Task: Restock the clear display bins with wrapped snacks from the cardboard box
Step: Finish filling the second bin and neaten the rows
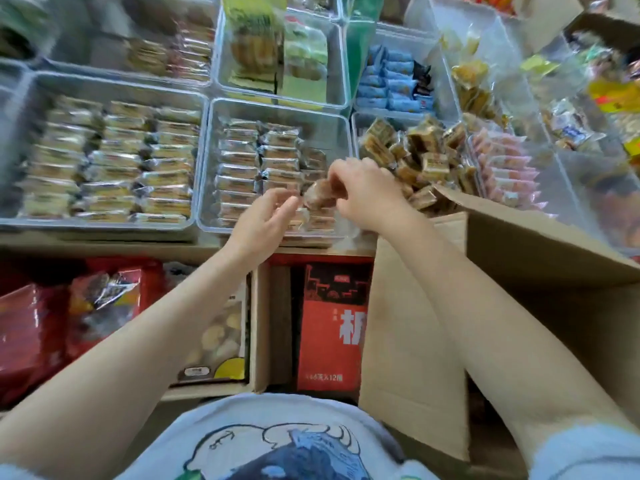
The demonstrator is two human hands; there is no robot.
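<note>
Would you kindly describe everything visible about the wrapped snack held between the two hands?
The wrapped snack is a brownish piece in clear, shiny film, blurred. It is held above the near right part of the middle clear bin. The right hand has it in its grip, fingers curled over it from the right; the left hand meets its left end with its fingertips. Any printing is unreadable.

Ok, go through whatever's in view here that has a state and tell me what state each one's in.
Right hand: grips a wrapped snack above the middle bin.
Left hand: fingers loosely open, reaching toward that snack.
Middle bin: partly filled, rows along its left side.
Left bin: nearly full, neat rows.
Cardboard box: flaps open.
</note>
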